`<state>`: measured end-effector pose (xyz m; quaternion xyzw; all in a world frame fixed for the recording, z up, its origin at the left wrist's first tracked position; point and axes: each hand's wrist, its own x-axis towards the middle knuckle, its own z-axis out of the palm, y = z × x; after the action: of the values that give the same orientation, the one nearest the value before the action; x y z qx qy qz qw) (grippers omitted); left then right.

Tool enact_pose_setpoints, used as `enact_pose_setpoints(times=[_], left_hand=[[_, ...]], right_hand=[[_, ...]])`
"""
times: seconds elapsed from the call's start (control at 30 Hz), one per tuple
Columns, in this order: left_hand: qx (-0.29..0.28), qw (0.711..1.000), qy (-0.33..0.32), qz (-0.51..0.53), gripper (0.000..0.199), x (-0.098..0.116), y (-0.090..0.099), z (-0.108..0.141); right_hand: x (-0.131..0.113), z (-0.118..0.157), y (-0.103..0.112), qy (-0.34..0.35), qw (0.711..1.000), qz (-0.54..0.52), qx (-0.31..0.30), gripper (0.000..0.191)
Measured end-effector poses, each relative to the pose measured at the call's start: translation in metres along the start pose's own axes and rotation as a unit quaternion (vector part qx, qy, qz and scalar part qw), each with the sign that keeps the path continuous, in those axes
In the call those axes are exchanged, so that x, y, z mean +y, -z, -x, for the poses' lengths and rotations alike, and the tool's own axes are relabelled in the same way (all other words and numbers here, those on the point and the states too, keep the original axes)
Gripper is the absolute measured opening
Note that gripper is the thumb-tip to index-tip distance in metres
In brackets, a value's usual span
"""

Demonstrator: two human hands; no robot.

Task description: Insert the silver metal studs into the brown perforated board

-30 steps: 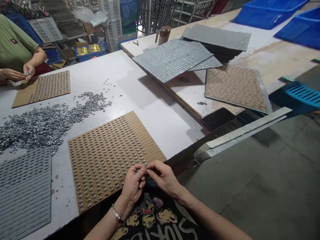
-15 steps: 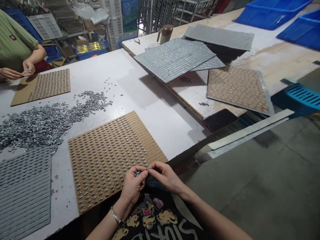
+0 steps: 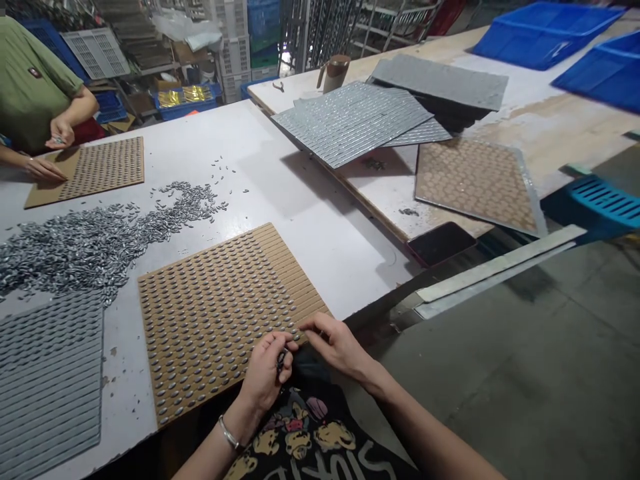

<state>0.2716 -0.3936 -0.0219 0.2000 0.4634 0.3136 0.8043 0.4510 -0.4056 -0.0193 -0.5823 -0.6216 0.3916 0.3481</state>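
Observation:
A brown grooved board [image 3: 300, 273] lies at the table's near edge, with rows of small grey oval metal pieces [image 3: 215, 300] over most of it. My left hand [image 3: 270, 363] is curled at the board's near edge, holding several of the same shiny pieces [image 3: 281, 360] in its fingers. Close beside it, my right hand [image 3: 335, 341] has thumb and forefinger drawn together low over the board's near right corner. Anything between those fingertips is too small to make out.
Loose metal pieces [image 3: 75, 247] are heaped to the left, behind a grey ribbed board [image 3: 50, 393]. A person in a green shirt [image 3: 35, 87] handles another board [image 3: 107, 167]. Silver ribbed sheets [image 3: 350, 120], a phone [image 3: 441, 243] and blue bins [image 3: 540, 33] occupy the right-hand table.
My hands have parted slightly from fingertip contact, the right fingers now at the board and the left turned so its pieces show. The other person's hands have also separated, one lowered to their board.

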Motion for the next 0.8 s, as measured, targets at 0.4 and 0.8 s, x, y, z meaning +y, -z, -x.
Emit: enact_pose_setpoints(times=[0.4, 0.8], left_hand=[[-0.016, 0.999, 0.04, 0.002, 0.035, 0.001, 0.008, -0.001], [-0.045, 0.995, 0.057, 0.073, 0.035, -0.001, 0.012, -0.001]], right_hand=[[0.019, -0.023, 0.003, -0.014, 0.939, 0.333, -0.089, 0.013], [0.019, -0.027, -0.004, -0.1, 0.994, 0.029, 0.033, 0.014]])
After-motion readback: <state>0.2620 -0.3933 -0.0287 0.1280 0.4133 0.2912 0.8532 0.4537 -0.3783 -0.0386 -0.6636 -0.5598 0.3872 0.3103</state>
